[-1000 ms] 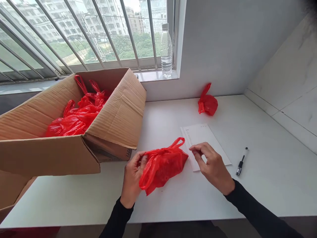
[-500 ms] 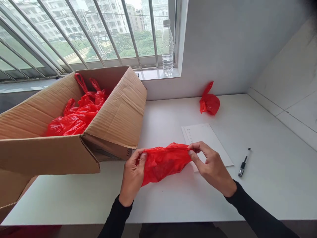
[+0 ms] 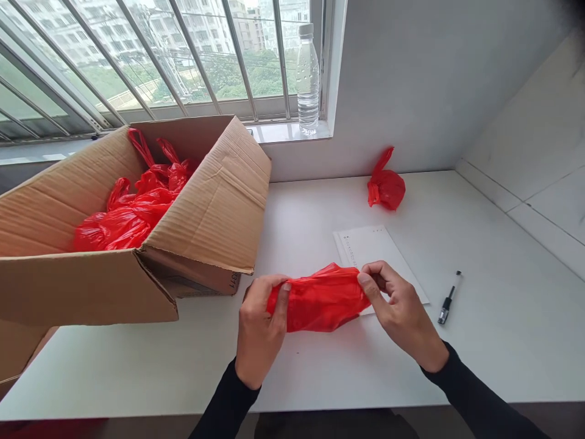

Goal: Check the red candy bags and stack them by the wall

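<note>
A red plastic bag (image 3: pixel 322 302) is stretched sideways between my two hands above the front of the white table. My left hand (image 3: pixel 265 326) is closed round the bag's left end, thumb on the near face. At the upper right corner, my right hand (image 3: pixel 397 305) pinches the bag between thumb and fingers. The bag looks flat and folded; whether anything is inside I cannot tell. Behind my right hand lies a white notepad (image 3: pixel 379 244), partly covered by the hand and the bag.
An open cardboard box (image 3: pixel 214 201) with several knotted red bags (image 3: pixel 132 213) stands on the left. One knotted red bag (image 3: pixel 387 188) sits at the table's back. A pen (image 3: pixel 448 299) lies to the right, and a water bottle (image 3: pixel 308 85) stands on the windowsill.
Both hands and the bag have shifted slightly right. My left hand now wraps further over the bag's end, and the bag looks narrower and more folded. The view has moved a little.
</note>
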{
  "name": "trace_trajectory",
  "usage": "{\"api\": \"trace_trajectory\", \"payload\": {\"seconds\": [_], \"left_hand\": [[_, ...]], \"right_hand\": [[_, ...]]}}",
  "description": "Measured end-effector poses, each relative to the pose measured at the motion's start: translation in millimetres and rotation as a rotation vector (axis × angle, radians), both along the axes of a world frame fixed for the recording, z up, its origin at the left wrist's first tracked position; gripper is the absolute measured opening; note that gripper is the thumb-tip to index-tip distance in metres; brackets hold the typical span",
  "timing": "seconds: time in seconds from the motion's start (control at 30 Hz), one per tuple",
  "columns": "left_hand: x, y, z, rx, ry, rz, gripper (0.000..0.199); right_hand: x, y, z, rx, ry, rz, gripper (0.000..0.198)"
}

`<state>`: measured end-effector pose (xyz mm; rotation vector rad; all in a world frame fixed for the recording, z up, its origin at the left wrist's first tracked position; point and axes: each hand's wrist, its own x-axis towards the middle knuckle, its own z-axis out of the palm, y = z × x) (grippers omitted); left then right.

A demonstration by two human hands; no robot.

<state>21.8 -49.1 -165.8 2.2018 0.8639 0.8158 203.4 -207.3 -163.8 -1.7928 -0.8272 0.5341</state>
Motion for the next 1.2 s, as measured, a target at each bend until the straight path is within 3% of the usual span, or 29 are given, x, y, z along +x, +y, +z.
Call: {"api": "trace_trajectory", "payload": {"seconds": [0.13, 0.27, 0.37, 0.53, 0.6, 0.7, 0.8, 0.9, 1.0, 1.1, 1.2], "left_hand": [[-5.6, -1.1, 1.3, -0.099, -0.041, 0.057, 0.023], [2.1, -8.0, 4.4, 0.021, -0.014, -0.063, 0.034], [7.0, -8.5, 8.2, 0.059, -0.033, -0.059, 0.016], [1.6, -5.4, 18.9, 0.025, -0.16, 0.076, 0.017], [-2.9, -8.1, 22.6, 0.053, -0.151, 0.109, 0.019], [-8.6, -14.6, 26.8, -0.069, -0.144, 0.116, 0.023], [-11.0, -18.4, 31.0, -0.257, -0.173, 0.043, 0.027], [-10.9, -19.8, 35.6, -0.31, -0.191, -0.04, 0.033], [-11.3, -23.9, 38.1, -0.371, -0.183, -0.124, 0.031], [-12.2, -31.6, 36.0, -0.408, -0.164, -0.193, 0.015], [-10.7, -38.1, 30.9, -0.402, -0.15, -0.226, 0.044]], "right_hand": [[1.4, -6.3, -7.2, 0.037, 0.095, -0.098, 0.032], [-9.6, -2.9, -10.9, 0.037, 0.128, -0.011, 0.029], [-12.6, -0.9, -9.3, 0.007, 0.109, 0.046, 0.028], [-0.7, -5.0, -7.8, 0.08, 0.104, -0.176, 0.032], [0.4, -5.9, -8.2, 0.078, 0.089, -0.194, 0.032], [-10.3, -5.8, -5.0, 0.104, -0.033, -0.258, 0.025], [-28.5, -6.0, 4.3, 0.322, -0.331, -0.347, 0.025], [-40.5, -3.5, 13.1, 0.402, -0.552, -0.087, 0.029], [-42.9, 3.9, 13.3, 0.201, -0.682, 0.184, 0.034], [-43.8, 9.9, 7.3, 0.097, -0.74, 0.264, 0.042], [-49.7, 9.0, 4.7, 0.121, -0.709, 0.303, 0.047]]}}
